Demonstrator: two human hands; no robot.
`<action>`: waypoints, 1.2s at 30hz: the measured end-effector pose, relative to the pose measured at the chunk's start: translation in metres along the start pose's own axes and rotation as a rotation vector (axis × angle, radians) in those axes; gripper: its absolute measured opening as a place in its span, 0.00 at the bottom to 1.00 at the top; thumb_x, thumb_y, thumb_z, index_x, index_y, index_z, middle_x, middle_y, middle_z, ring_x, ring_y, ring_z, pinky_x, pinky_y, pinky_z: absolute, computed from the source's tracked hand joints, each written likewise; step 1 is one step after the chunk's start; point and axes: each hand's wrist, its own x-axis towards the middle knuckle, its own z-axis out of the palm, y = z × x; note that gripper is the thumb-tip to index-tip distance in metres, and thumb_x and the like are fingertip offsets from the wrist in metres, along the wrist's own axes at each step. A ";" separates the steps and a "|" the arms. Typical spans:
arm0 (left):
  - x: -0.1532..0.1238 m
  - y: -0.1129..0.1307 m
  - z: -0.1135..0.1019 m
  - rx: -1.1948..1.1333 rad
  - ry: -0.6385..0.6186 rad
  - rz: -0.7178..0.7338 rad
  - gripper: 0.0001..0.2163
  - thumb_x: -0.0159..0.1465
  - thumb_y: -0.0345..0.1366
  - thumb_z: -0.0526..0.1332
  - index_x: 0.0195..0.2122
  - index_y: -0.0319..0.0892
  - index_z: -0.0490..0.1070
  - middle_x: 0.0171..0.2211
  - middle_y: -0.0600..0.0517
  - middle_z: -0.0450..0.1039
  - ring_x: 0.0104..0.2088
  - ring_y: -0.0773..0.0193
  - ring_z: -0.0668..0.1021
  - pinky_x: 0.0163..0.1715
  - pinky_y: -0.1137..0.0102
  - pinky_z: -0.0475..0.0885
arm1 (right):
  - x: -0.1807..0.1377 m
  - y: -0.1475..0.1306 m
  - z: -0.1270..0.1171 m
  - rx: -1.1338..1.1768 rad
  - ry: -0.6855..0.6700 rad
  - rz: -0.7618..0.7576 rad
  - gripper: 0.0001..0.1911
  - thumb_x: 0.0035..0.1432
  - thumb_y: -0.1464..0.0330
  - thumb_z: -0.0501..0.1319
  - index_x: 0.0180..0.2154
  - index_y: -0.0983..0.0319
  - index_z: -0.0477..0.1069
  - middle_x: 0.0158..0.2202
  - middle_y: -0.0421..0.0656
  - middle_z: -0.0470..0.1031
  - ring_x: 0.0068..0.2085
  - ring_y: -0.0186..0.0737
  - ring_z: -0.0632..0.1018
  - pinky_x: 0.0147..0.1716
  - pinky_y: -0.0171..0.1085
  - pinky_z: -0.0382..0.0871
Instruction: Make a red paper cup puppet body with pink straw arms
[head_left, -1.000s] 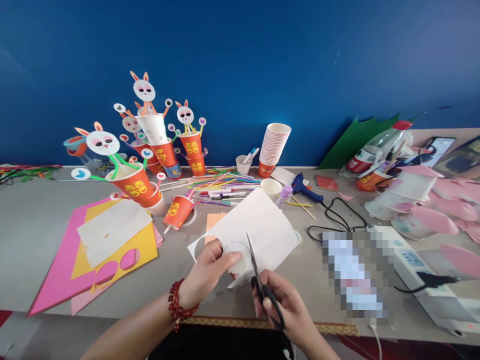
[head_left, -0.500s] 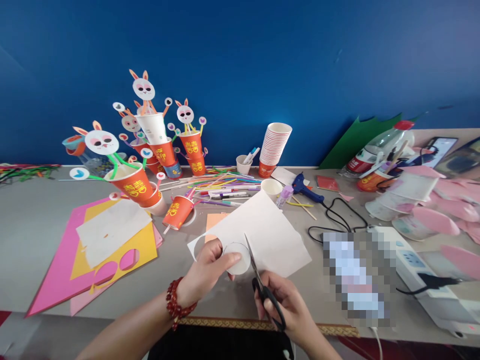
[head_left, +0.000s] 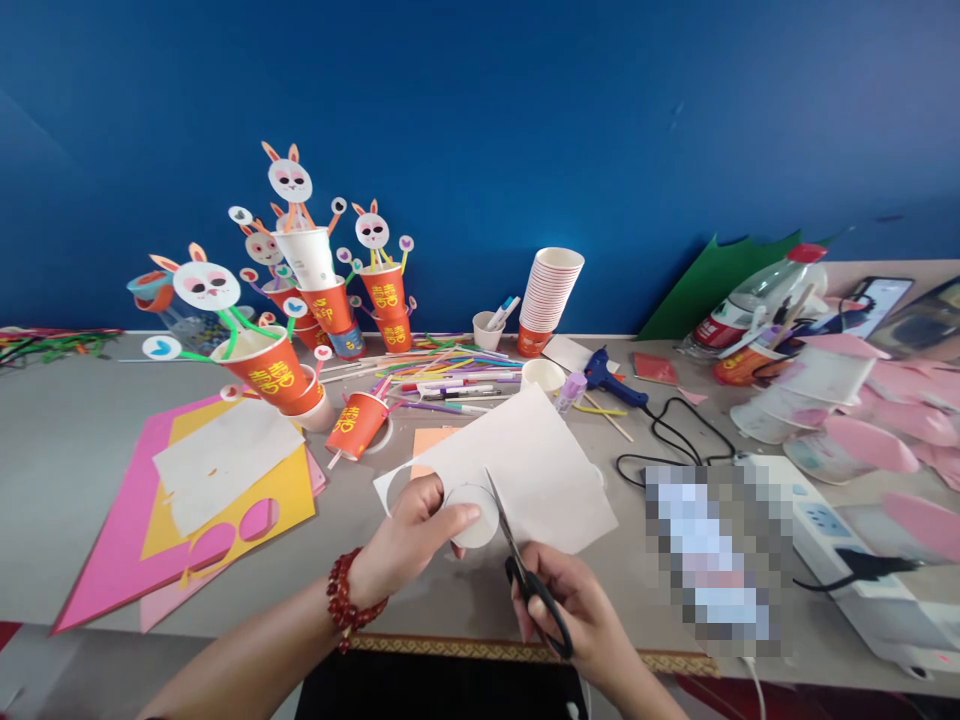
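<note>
My left hand (head_left: 416, 535) pinches a sheet of white paper (head_left: 551, 465), its thumb pressed on a round white disc (head_left: 480, 525) at the sheet's near edge. The disc is partly cut round; whether it still joins the sheet at the top I cannot tell. In my right hand (head_left: 574, 600) are scissors (head_left: 517, 555) with black handles, the fingers through the loops. Their blades lie nearly together along the right side of the disc, tips pointing away from me over the sheet. A rounded notch shows at the sheet's left corner.
Rabbit-faced paper cups (head_left: 266, 370) stand at the left, behind coloured paper sheets (head_left: 112, 540). Stacked cups (head_left: 551, 300), a purple glue stick (head_left: 571, 392) and a blue glue gun (head_left: 611, 378) are behind the paper. To the right lie a blurred-out area (head_left: 705, 550) and a power strip (head_left: 832, 530).
The white sheet and both hands have shifted very slightly to the left. The scissors stay at the disc's right side, their tips a little further left.
</note>
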 end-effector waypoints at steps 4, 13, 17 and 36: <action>0.001 0.001 -0.002 0.000 0.007 0.002 0.12 0.58 0.43 0.65 0.27 0.38 0.73 0.22 0.54 0.71 0.22 0.69 0.71 0.21 0.76 0.70 | 0.000 0.000 -0.001 -0.004 0.005 0.008 0.31 0.49 0.40 0.63 0.27 0.62 0.64 0.18 0.37 0.68 0.18 0.30 0.65 0.19 0.30 0.56; 0.002 0.005 -0.003 0.016 -0.010 -0.008 0.13 0.57 0.44 0.66 0.25 0.39 0.70 0.20 0.54 0.69 0.21 0.70 0.70 0.21 0.75 0.70 | 0.001 -0.001 -0.001 -0.034 0.006 0.023 0.30 0.50 0.40 0.62 0.27 0.61 0.64 0.18 0.37 0.68 0.18 0.30 0.65 0.19 0.30 0.56; 0.005 0.007 -0.004 0.012 -0.015 -0.016 0.14 0.56 0.45 0.67 0.25 0.39 0.70 0.20 0.55 0.68 0.20 0.70 0.69 0.20 0.75 0.68 | 0.002 0.002 -0.003 -0.054 0.018 0.019 0.31 0.50 0.39 0.62 0.27 0.61 0.64 0.17 0.37 0.68 0.18 0.30 0.65 0.19 0.30 0.55; 0.008 0.011 -0.010 0.001 -0.048 -0.018 0.12 0.57 0.43 0.66 0.26 0.38 0.71 0.22 0.54 0.70 0.22 0.70 0.71 0.19 0.77 0.68 | 0.002 0.000 -0.004 -0.087 0.004 0.030 0.31 0.51 0.39 0.61 0.26 0.61 0.63 0.17 0.37 0.66 0.19 0.31 0.65 0.21 0.31 0.56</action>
